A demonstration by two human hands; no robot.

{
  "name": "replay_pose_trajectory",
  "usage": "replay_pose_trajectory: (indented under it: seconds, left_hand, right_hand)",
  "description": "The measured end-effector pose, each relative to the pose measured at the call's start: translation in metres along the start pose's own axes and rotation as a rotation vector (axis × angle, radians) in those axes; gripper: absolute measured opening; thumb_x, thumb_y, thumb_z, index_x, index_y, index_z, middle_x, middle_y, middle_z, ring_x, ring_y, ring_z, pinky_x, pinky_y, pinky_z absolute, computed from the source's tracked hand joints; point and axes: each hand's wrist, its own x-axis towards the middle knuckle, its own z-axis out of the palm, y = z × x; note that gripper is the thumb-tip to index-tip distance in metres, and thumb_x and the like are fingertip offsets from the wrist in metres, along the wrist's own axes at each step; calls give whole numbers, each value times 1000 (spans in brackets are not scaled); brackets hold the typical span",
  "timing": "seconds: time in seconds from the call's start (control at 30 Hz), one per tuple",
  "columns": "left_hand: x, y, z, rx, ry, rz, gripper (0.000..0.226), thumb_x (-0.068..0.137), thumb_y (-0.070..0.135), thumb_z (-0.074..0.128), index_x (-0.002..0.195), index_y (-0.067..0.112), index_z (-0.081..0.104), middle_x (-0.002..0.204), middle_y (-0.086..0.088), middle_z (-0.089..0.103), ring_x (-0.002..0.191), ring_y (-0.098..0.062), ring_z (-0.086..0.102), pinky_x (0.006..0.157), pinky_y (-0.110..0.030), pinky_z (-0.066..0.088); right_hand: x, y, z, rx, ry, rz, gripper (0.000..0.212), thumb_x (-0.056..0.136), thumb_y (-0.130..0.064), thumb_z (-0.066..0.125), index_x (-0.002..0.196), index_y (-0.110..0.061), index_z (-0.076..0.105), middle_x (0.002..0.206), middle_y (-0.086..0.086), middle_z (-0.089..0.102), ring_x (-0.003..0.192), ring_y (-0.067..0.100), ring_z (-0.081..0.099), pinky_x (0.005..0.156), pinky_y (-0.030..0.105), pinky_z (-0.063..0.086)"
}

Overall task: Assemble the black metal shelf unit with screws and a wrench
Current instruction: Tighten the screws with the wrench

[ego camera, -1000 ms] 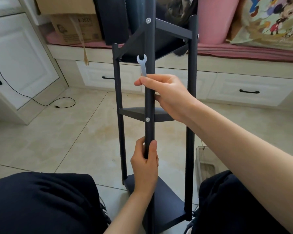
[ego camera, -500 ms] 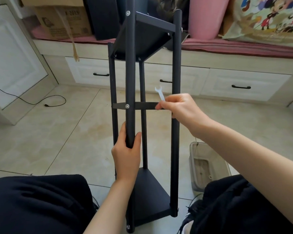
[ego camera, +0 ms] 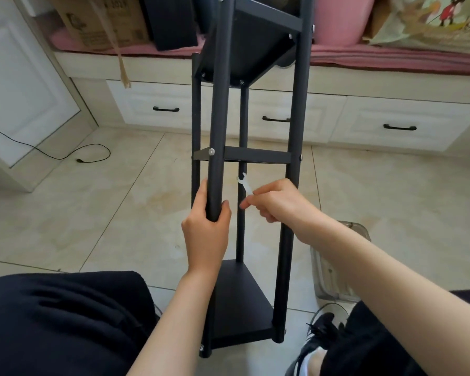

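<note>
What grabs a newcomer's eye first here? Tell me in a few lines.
The tall black shelf fills the middle of the view, standing on the tiled floor. The left hand grips its nearest post, while the right hand pinches a small wrench between the posts, below the middle tier. Behind runs a pink cushion over white drawers.

shelf unit: 1 | wrench: 1 | hands: 2 | drawer handles: 3
</note>
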Motion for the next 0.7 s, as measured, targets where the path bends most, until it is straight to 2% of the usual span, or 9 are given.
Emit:
replay_pose_trajectory:
  seconds: [0.1,0.2,0.3,0.37,0.47,0.53,0.6,0.63,0.7]
  left_hand:
    - [-2,3,-1,-45,1,0,57,94,36,67,145,16,53,113,2,71,95,-3,65,81,-12,52]
    - [-3,2,-1,-85,9,-14,54,96,46,60,144,22,54,101,-9,69,82,-15,61,77,-36,58]
    - [-2,-1,-1,-96,31,-25,54,97,48,55,146,27,50,97,-15,68,86,-29,65,80,-45,57]
    - [-2,-2,-1,-97,34,-29,61,95,55,47,148,25,48,106,-19,69,94,-36,66,83,-49,57]
    - [-1,-3,-1,-98,26,-29,61,98,53,42,148,19,49,115,-19,70,94,-35,67,81,-45,57]
    - [0,-6,0,-99,38,-37,56,100,46,43,148,18,49,103,-13,72,75,-18,62,69,-30,53]
    - [0,-7,1,-114,55,-49,56,100,46,44,148,18,49,86,-2,69,60,-9,53,58,-23,47]
    - [0,-7,2,-123,57,-55,57,99,48,44,147,18,49,82,1,67,57,-8,51,56,-23,46]
    - [-1,-5,2,-138,45,-54,61,97,53,42,147,19,50,85,-2,69,59,-10,52,58,-25,46]
  right_hand:
    - [5,-9,8,64,-9,10,17,90,-17,68,99,-5,75,65,2,51,60,14,47,60,23,45]
    - [10,-15,10,93,-3,-22,19,93,-17,63,95,-3,75,67,5,48,66,17,46,66,27,47]
    - [13,-18,15,99,-1,-64,19,95,-19,58,96,-9,75,70,0,49,70,16,48,68,26,45]
    - [16,-17,21,102,11,-95,21,98,-21,54,92,-16,74,70,-6,49,72,12,48,77,28,46]
    - [21,-11,26,105,54,-138,25,101,-23,50,91,-21,73,71,-14,47,84,13,52,90,32,45]
    - [24,-9,27,110,78,-153,26,101,-23,49,91,-20,73,70,-17,45,83,12,50,86,28,44]
    - [26,-8,27,111,84,-168,26,101,-23,49,91,-19,73,71,-17,47,75,8,48,75,23,42]
    - [26,-9,27,103,80,-177,26,101,-23,49,91,-19,73,76,-16,52,77,7,49,74,23,41]
    - [28,-10,28,86,69,-188,26,101,-23,50,92,-19,73,98,-9,65,91,8,52,82,25,38]
